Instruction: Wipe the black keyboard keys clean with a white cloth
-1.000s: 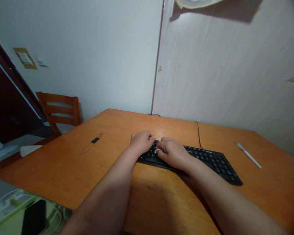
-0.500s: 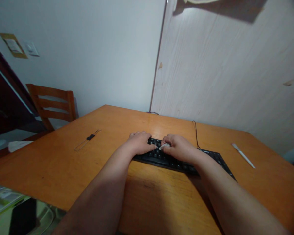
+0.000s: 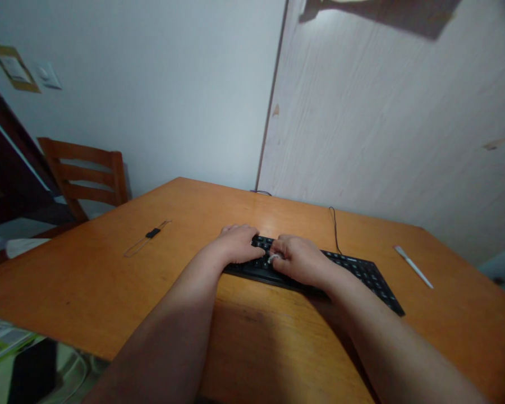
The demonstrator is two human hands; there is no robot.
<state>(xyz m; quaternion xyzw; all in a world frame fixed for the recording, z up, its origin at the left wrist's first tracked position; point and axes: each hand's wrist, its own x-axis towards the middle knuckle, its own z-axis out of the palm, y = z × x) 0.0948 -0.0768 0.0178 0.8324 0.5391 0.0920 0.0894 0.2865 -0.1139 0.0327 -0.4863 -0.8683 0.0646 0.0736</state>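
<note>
A black keyboard [image 3: 366,276] lies at a slant on the wooden table. My left hand [image 3: 238,244] holds its left end, with the thumb stretched over the keys and the other fingers along the far left edge. Close by on the right, my right hand [image 3: 297,257] is closed in a pinch over the left part of the keys. A small crumpled white wad [image 3: 273,257], like tissue, sticks out between its thumb and fingers. Both hands and the right forearm cover part of the keyboard.
A white-handled brush [image 3: 414,267] lies right of the keyboard. On the left is a thin looped cord with a black piece [image 3: 152,233]. The keyboard's cable [image 3: 335,230] runs toward the wall. A wooden chair [image 3: 86,174] stands beyond the table [image 3: 88,280]; a dark flat object [image 3: 32,371] sits below its edge.
My right hand went a little right across the keys, then back left toward my left hand, keeping the white wad. My left hand's thumb has spread over the keys. The view shifted slightly.
</note>
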